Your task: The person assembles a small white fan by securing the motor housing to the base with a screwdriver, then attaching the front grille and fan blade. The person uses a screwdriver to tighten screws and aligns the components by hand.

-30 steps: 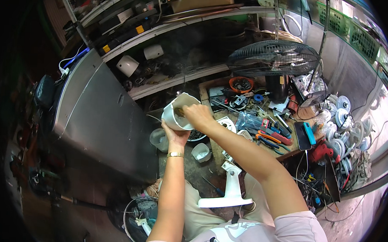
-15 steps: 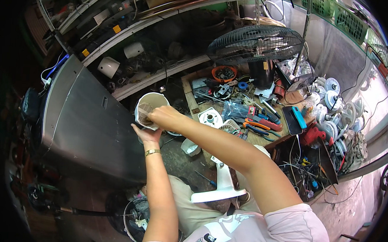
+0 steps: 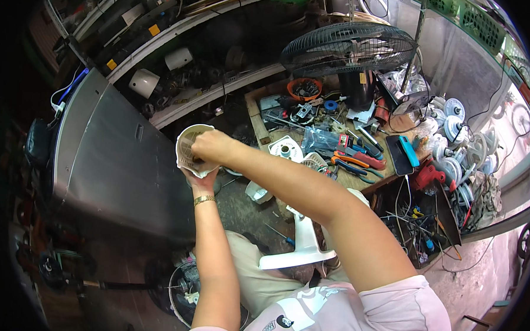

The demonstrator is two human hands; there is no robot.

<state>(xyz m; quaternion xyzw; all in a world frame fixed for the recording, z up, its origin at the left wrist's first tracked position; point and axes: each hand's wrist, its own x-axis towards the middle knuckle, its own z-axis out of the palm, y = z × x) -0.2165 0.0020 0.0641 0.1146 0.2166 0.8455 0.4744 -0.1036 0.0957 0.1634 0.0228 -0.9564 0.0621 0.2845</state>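
Fingers (image 3: 199,149) inside round, slotted plastic housing (image 3: 185,143)

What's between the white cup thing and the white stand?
In the head view, the left hand, a small white part and a blue-handled screwdriver show between the cup thing and the stand.

Two hands (image 3: 212,148) (image 3: 199,179); one held housing (image 3: 186,143); two white shelved housings (image 3: 144,83) (image 3: 178,58).

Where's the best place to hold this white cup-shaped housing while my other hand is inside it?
Probably by its outer wall, from below, with your left hand. The white housing has its open mouth turned toward you, and your right hand reaches in there, so gripping underneath should leave the opening free.
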